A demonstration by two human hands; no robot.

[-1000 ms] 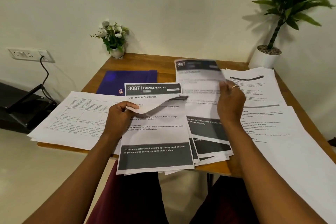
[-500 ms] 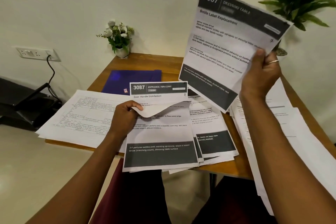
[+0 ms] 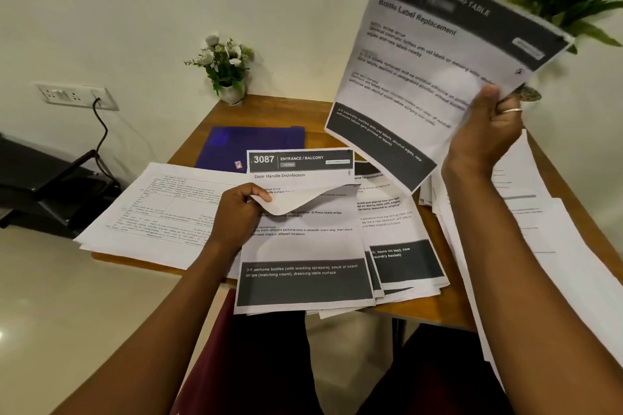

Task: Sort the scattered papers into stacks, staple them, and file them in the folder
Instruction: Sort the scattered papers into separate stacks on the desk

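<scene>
Right hand [image 3: 485, 135]: grip closed, thumb on the printed face and fingers behind, pinching sheet 3667 [image 3: 421, 61] at its lower right edge. The sheet is in the air, tilted, over the far right corner of the worktop [image 3: 269, 111], clear of every pile.

Left hand [image 3: 236, 212]: grip closed on the turned-back upper edge of the top sheet [image 3: 303, 246] of the middle pile [image 3: 404, 263]. Sheet 3087 [image 3: 300, 165] shows beneath the fold.

Folder [image 3: 253, 145]: purple, flat, shut, toward the far edge, its near edge under sheet 3087. Left pile [image 3: 161, 212] at the left edge; right pile [image 3: 539, 229] along the right edge.

Risks, as judged:
1. The middle pile is fanned and hangs past the near edge. A tug by the left hand could slide it off onto the lap or floor.
2. The right pile also overhangs the near right corner, and the right forearm passes just above it. A low sweep could drag sheets off.
3. The one-edge pinch on sheet 3667 leaves the paper floppy. A fast swing may crease it or let it slip.
4. The headers look alike, so a misread number would put the sheet on the wrong stack.
5. No stapler in view.
</scene>
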